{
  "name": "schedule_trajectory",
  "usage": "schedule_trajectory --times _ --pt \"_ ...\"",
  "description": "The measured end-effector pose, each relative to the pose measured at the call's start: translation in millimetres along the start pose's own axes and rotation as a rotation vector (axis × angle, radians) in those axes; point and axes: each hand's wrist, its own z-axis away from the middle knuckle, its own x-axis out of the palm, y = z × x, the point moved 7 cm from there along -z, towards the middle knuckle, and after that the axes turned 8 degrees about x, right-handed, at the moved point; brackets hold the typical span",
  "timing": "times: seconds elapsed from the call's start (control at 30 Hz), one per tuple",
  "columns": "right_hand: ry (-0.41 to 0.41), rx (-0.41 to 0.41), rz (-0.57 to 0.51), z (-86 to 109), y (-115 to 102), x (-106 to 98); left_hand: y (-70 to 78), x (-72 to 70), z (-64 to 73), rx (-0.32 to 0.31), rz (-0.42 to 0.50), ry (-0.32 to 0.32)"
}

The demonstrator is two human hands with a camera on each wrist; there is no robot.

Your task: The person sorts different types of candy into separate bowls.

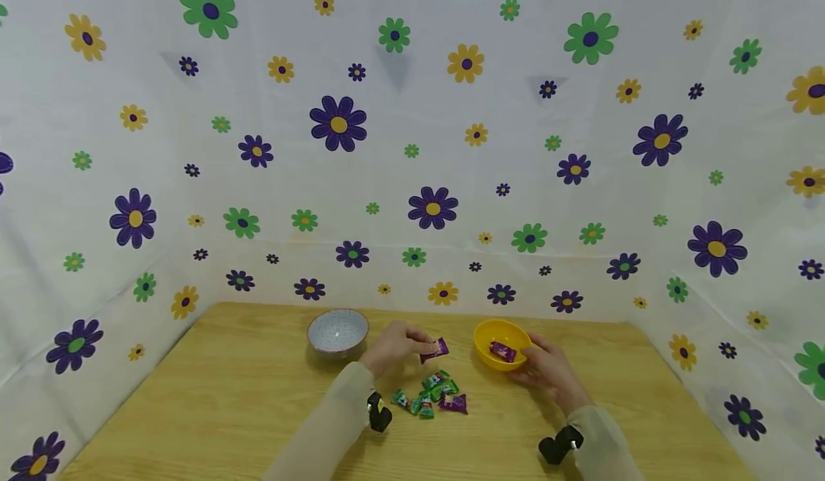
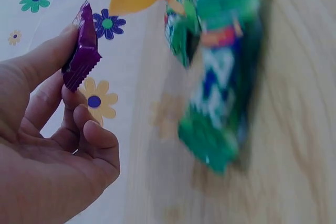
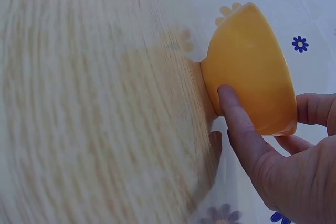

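My left hand (image 1: 394,343) pinches a purple-wrapped candy (image 2: 84,59) between thumb and fingers, above the table and short of the yellow bowl (image 1: 493,328). The bowl stands on the table with another purple candy (image 1: 503,351) inside. Gripping the bowl's right side is my right hand (image 1: 553,375); in the right wrist view its thumb lies along the bowl's outer wall (image 3: 249,72) and other fingers are at the rim. Below the left hand, a pile of several green-wrapped candies (image 1: 435,379) lies on the table. Beside it is one more purple candy (image 1: 454,404).
A speckled grey bowl (image 1: 338,332) with a reddish rim stands at the back left, just left of my left hand. The wooden table (image 1: 213,388) ends at a white flower-print cloth (image 1: 387,180) behind and at both sides.
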Motion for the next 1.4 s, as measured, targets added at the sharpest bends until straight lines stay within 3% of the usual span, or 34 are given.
schedule_trajectory --times 0.17,0.5,0.83,1.13,1.4 --pt "-0.015 -0.018 -0.015 -1.2 -2.5 3.0 9.6 3.6 -8.9 -0.032 0.025 0.053" --pt "-0.015 -0.018 -0.002 0.2 -2.3 0.2 13.0 15.9 -20.7 -0.015 0.04 0.057" --pt "-0.012 -0.003 -0.022 -2.2 -0.4 -0.6 22.1 39.3 -25.1 -0.034 0.042 0.087" --pt "-0.008 0.013 -0.031 -1.5 1.4 0.3 35.2 63.5 -27.7 -0.047 0.148 0.164" --pt "-0.002 0.007 -0.033 -2.7 0.1 -0.5 36.8 72.7 -39.6 -0.082 0.141 0.205"
